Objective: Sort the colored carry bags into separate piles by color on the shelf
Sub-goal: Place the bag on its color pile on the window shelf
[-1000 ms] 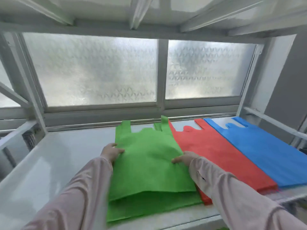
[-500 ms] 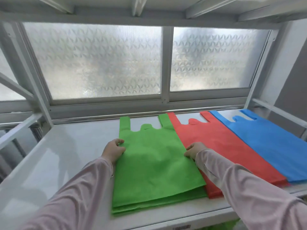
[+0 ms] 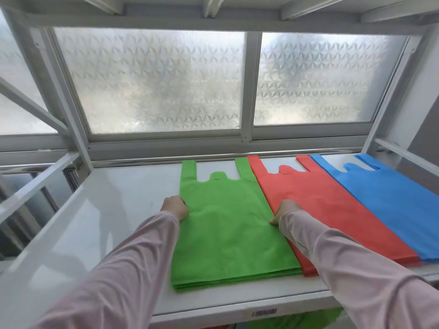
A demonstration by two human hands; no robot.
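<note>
Both hands grip the green bag pile point(image 3: 228, 229) at centre frame: my left hand point(image 3: 174, 207) curls closed on its left edge, my right hand point(image 3: 283, 211) pinches its right edge. Right of it on the white shelf point(image 3: 114, 210) I see the red pile point(image 3: 332, 210), then the blue pile point(image 3: 389, 200) at far right, edges touching.
</note>
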